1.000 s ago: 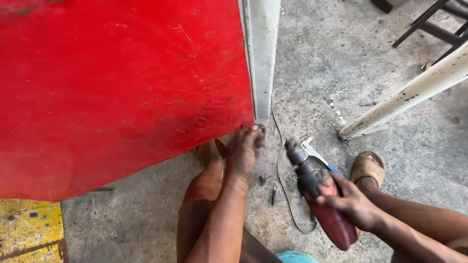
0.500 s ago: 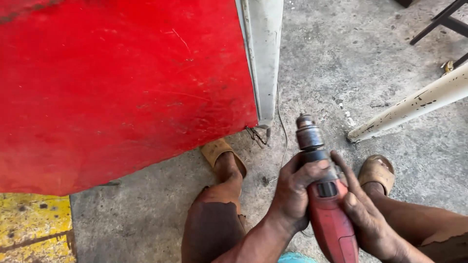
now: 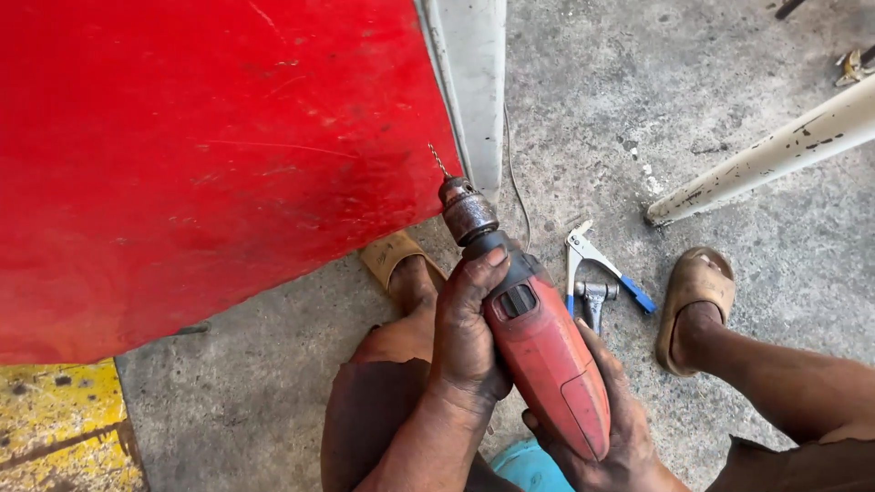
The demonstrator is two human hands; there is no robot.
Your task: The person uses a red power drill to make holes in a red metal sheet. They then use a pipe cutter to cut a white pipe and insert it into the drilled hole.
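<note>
Red plastic-bodied power drill (image 3: 545,364): matt, grimy casing; steel chuck rusted brown, thin twist bit bare metal. Big red painted sheet-metal panel (image 3: 210,155): semi-matt, scuffed, scratched. Its grey metal edge strip (image 3: 476,82): dull, smooth. Grey concrete floor (image 3: 729,109): rough, stained. White painted pole (image 3: 766,159): chipped. Tan rubber sandals (image 3: 694,301): matt.

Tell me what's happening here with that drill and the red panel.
A person crouching on the concrete floor grips a red electric drill in both hands: the left hand wraps the front of the body, the right hand holds the rear. Its thin bit points at the lower right edge of the big red metal panel, beside a grey metal strip. A blue-handled plier-like tool lies on the floor between the person's sandalled feet.
</note>
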